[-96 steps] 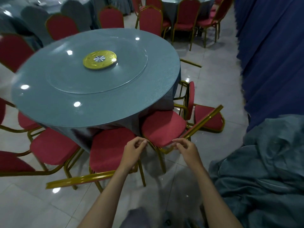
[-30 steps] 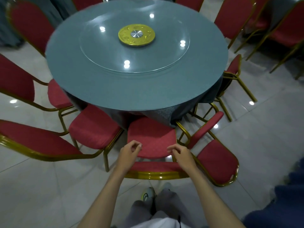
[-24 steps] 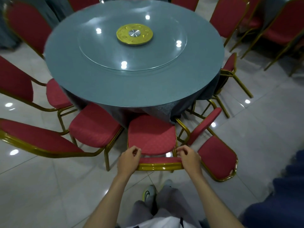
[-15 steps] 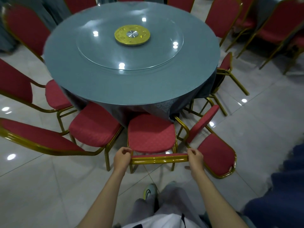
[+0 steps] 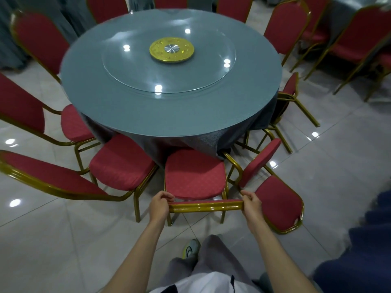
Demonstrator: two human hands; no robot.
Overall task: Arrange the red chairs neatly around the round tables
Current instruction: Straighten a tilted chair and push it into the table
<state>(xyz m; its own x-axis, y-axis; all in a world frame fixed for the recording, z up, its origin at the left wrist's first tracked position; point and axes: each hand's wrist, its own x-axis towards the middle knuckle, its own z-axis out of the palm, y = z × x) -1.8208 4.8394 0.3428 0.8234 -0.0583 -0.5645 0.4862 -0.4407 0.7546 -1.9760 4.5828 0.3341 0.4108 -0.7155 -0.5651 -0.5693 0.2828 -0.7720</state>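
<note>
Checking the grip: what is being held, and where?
Both the left hand and right hand grip the chair by the gold top rail of its back.

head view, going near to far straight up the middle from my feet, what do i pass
green shoe → gold back rail of the gripped chair → red seat → round table → glass turntable → gold centre disc → far red chair

Both hands on middle chair (image 5: 193, 176), facing round table (image 5: 148, 115).
I see left hand (image 5: 159, 205) and right hand (image 5: 250, 205) gripping opposite ends of its gold top rail (image 5: 206, 206); seat front meets the hanging tablecloth (image 5: 203, 140). Right neighbour chair (image 5: 277, 204) is turned, backrest nearer the table.
</note>
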